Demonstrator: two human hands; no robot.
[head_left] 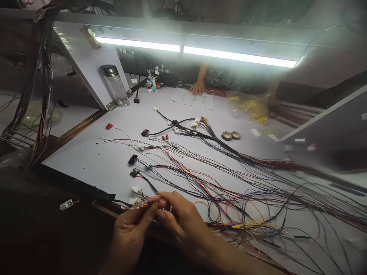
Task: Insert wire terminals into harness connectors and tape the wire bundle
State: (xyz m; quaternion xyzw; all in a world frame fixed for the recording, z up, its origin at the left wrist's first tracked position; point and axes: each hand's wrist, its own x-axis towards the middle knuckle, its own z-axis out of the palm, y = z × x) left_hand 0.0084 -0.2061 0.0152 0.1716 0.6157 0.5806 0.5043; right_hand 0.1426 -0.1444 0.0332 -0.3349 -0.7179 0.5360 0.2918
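Observation:
Both my hands meet over the near edge of the white table (pixel 94 164). My left hand (pixel 133 229) pinches a small bundle of thin wires (pixel 145 204), whose metal-tipped ends fan out to the left. Close against it, my right hand (pixel 182 217) has its thumb and fingers closed on the same wires. White connectors (pixel 135 189) lie just beyond my left fingertips. A black connector (pixel 134 173) on a dark sleeved cable rests farther up. Another black connector (pixel 132 159) is behind that one.
A wire harness (pixel 226 147) and many loose wires stretch rightward. Farther back are tape rolls (pixel 226 135), a red connector (pixel 109 126), a glass bottle (pixel 117 88), a paper sheet (pixel 195 100) under another person's hand (pixel 197 87), and a plastic bag (pixel 248 105). Cables hang at left.

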